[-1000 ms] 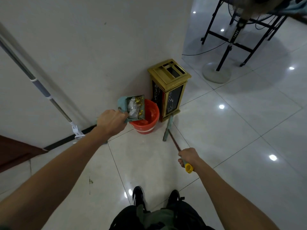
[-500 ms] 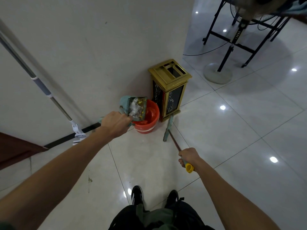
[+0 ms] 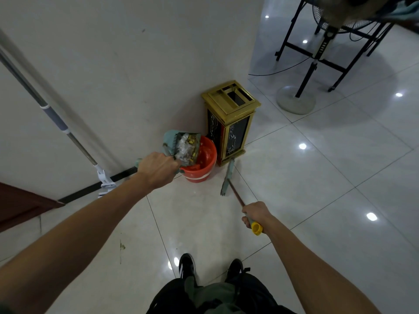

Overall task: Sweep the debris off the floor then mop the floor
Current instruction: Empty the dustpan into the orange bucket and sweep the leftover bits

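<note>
Our left hand (image 3: 158, 169) grips the teal plastic dustpan (image 3: 181, 146) of debris, tilted over the round orange plastic bucket (image 3: 201, 164) at twelve o'clock; our right hand (image 3: 255, 214) grips the broom handle (image 3: 235, 193). Tip too fast and debris could spill past the rim.

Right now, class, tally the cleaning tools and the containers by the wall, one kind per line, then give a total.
Dustpan: 1
Broom: 1
Mop: 1
Orange bucket: 1
Gold bin: 1
Total: 5
</note>
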The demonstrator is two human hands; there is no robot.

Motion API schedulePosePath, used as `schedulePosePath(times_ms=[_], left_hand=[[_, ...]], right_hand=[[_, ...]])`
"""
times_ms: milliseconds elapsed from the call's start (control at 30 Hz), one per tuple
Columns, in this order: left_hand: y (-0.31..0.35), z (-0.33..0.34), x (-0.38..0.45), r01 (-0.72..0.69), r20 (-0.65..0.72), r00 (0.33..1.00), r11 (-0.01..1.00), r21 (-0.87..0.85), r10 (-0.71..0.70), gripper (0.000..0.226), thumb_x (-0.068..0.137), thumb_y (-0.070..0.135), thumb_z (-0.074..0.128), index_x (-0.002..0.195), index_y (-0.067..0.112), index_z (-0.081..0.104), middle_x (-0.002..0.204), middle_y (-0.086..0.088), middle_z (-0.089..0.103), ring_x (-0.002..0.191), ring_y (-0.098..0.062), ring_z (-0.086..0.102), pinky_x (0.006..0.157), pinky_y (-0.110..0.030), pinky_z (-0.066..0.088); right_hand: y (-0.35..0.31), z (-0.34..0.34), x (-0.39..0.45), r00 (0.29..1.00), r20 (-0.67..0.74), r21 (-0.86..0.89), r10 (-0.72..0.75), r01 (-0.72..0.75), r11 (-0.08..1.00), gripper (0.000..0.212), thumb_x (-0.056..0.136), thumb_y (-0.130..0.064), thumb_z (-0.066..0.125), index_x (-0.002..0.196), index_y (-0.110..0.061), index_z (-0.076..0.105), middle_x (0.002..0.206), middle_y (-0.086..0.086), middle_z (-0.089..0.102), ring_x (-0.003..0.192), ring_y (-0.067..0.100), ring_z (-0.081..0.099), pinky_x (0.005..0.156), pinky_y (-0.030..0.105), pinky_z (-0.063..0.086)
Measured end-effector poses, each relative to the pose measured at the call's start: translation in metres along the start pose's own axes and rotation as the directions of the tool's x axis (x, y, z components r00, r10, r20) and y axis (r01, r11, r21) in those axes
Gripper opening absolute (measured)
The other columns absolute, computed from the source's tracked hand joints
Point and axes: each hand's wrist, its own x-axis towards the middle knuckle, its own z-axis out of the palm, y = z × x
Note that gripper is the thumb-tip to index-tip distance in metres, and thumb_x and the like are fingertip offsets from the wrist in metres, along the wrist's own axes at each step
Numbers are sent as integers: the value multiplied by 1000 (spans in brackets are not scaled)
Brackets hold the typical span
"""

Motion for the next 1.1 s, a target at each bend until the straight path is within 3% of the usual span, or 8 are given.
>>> schedulePosePath(times_ms=[167,333,533,733,867,933,1100], left_hand=[[-1,-4,-2,7,-22,1000,1000,2,-7,22,105,30,45,121,21,57,95,-1,69,67,-19,52,58,-32,40],[-1,-2,-3,-10,3,1000,1000,-6,10,20,103,30,47,118,21,57,94,-2,69,65,-21,51,56,-32,41],[3,-5,-3,-44,19,999,999,28,44,17,102,26,48,114,22,60,96,-1,71,78,-25,68,58,-32,45],[6,-13,-6,-64,27,998,995,78,62,19,103,25,49,117,23,62,100,1,70,82,-22,69,59,-32,39],[11,-14,-10,-98,63,994,993,67,93,22,101,23,53,118,26,65,107,2,70,89,-22,71,62,-32,45],[16,-16,-13,-109,77,992,992,57,105,23,101,22,54,120,25,66,112,1,69,92,-23,71,64,-33,49],[23,-22,-14,-105,48,993,994,21,104,24,102,20,54,123,26,64,115,1,69,90,-21,70,60,-30,44]], right_hand=[[-2,-1,0,1000,7,6,-17,17,1000,9,88,6,54,96,10,57,84,24,56,42,22,54,43,25,44],[-3,-1,2,1000,-2,-9,-15,15,1000,13,89,5,54,99,12,58,83,24,58,44,22,54,43,25,45],[-1,-2,4,1000,-1,-7,-5,5,1000,15,90,5,54,102,12,58,91,26,58,46,23,54,41,23,45],[3,-3,6,1000,11,-4,0,0,1000,18,90,5,54,105,13,57,97,26,58,47,22,54,42,23,46],[7,-2,7,1000,19,-20,-2,2,1000,14,91,4,54,103,11,56,100,28,59,48,23,56,42,24,46],[8,-1,7,1000,23,-22,2,-1,1000,13,91,4,54,101,11,56,100,29,59,47,23,56,42,25,46],[10,-2,7,1000,24,-38,8,-7,999,18,91,3,54,107,11,54,93,28,60,48,22,56,42,25,47]])
